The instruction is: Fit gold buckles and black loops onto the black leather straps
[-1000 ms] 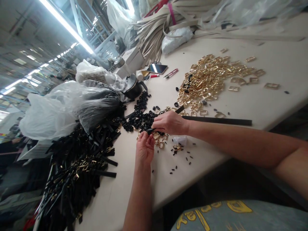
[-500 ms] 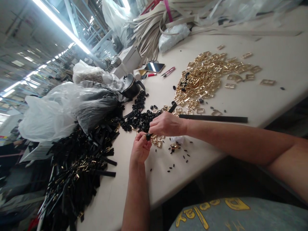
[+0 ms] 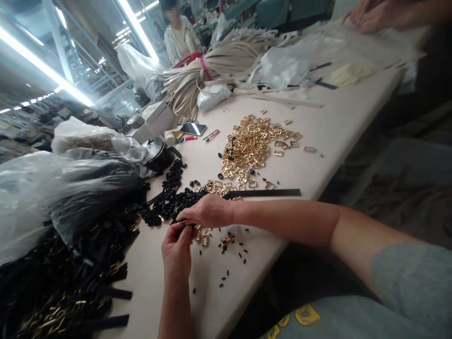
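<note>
My left hand (image 3: 178, 240) is closed, thumb and fingertips pinching a small black piece (image 3: 191, 225), largely hidden by the fingers. Right against it, my right hand (image 3: 211, 210) reaches across with its fingers closed on a black strap, mostly covered by the hand. Behind my right wrist, a long flat black strap (image 3: 268, 192) lies on the table. Just beyond the hands spreads a pile of small black loops (image 3: 165, 202). Gold buckles (image 3: 205, 239) lie close below my right hand, with tiny black bits scattered around.
A heap of gold buckles (image 3: 247, 146) covers the table's middle. Black straps with buckles (image 3: 81, 282) pile up at left, beside plastic bags (image 3: 88, 183). A black-lidded mug (image 3: 158, 154), phone (image 3: 193, 128) and thread snips (image 3: 211, 135) stand farther back. Another person's hands (image 3: 374, 16) touch plastic at upper right.
The view has swung to the right, bringing another person's hands into sight. My hands stay together, and the left now sits tucked closer beneath the right.
</note>
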A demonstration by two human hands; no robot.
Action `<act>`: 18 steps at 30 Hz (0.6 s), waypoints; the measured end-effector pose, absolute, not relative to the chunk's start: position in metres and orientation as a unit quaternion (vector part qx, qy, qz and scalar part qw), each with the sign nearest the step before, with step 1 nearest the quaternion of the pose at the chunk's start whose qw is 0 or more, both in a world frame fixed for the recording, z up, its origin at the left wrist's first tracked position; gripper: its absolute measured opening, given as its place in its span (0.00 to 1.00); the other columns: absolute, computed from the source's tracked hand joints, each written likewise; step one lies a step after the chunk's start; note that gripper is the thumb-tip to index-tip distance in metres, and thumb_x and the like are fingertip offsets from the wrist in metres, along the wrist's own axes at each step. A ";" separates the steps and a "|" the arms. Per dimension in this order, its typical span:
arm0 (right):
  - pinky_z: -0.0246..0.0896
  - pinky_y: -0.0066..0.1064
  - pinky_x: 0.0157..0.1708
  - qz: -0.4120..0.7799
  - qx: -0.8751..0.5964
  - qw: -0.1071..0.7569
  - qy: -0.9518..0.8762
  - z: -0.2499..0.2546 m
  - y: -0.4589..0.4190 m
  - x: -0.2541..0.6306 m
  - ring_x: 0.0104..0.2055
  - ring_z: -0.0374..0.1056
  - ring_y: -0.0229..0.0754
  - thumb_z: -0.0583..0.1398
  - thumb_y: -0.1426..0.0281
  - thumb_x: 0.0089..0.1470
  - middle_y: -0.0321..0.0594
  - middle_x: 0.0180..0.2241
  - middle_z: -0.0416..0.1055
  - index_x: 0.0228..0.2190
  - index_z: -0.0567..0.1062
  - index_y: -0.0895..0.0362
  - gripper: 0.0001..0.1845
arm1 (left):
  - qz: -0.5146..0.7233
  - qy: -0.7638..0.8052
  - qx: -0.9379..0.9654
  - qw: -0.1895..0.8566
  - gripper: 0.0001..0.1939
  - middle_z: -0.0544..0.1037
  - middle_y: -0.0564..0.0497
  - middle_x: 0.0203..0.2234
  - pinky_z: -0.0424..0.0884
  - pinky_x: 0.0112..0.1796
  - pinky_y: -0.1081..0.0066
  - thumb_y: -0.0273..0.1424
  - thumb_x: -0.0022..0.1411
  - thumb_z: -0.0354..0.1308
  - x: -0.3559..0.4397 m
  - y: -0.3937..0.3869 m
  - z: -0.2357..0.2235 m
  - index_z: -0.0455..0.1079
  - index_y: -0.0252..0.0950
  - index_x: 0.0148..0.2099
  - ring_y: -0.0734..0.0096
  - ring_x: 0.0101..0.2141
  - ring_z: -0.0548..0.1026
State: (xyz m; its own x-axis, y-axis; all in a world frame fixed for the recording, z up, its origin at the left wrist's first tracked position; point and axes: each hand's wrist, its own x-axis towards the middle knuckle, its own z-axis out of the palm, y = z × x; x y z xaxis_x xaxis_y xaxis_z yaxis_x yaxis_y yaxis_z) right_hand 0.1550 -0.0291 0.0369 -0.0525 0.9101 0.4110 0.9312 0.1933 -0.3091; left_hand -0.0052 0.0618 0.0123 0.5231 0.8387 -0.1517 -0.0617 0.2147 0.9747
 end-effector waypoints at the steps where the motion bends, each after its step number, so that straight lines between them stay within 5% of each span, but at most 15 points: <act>1: 0.48 0.25 0.24 -0.021 -0.629 0.268 -0.730 0.037 -0.029 0.156 0.29 0.69 0.34 0.54 0.65 0.65 0.36 0.32 0.77 0.50 0.71 0.54 0.14 | 0.324 0.358 0.548 0.682 0.19 0.79 0.52 0.29 0.75 0.31 0.73 0.35 0.39 0.74 -0.004 0.059 0.012 0.73 0.34 0.33 0.75 0.27 0.76; 7: 0.48 0.28 0.26 -0.089 -0.697 0.318 -0.637 0.044 -0.025 0.180 0.29 0.68 0.34 0.49 0.62 0.68 0.37 0.33 0.77 0.48 0.74 0.54 0.18 | 0.300 0.308 0.740 0.518 0.12 0.73 0.56 0.23 0.68 0.27 0.75 0.38 0.53 0.67 -0.007 0.040 0.020 0.72 0.37 0.36 0.76 0.23 0.71; 13: 0.44 0.30 0.26 -0.098 -0.717 0.277 -0.632 0.044 -0.024 0.189 0.28 0.67 0.34 0.48 0.61 0.68 0.37 0.33 0.78 0.44 0.77 0.53 0.19 | 0.158 0.109 0.936 0.294 0.18 0.78 0.48 0.35 0.68 0.43 0.62 0.38 0.49 0.70 0.011 0.008 0.022 0.76 0.43 0.44 0.60 0.38 0.74; 18: 0.46 0.30 0.27 -0.094 -0.721 0.286 -0.624 0.042 -0.022 0.190 0.29 0.68 0.34 0.50 0.62 0.68 0.38 0.34 0.78 0.46 0.76 0.54 0.18 | 0.175 0.087 0.954 0.229 0.02 0.77 0.48 0.30 0.65 0.38 0.65 0.33 0.58 0.62 0.023 0.008 0.015 0.76 0.42 0.34 0.62 0.34 0.72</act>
State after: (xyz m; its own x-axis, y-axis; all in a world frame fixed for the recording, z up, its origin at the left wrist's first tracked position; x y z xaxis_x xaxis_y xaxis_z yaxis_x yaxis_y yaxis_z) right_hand 0.1899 -0.0223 0.0422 0.2030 0.8462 0.4927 0.9538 -0.0571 -0.2948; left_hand 0.0228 0.0078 0.0146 0.9235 0.2464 0.2941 0.0864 -0.8803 0.4665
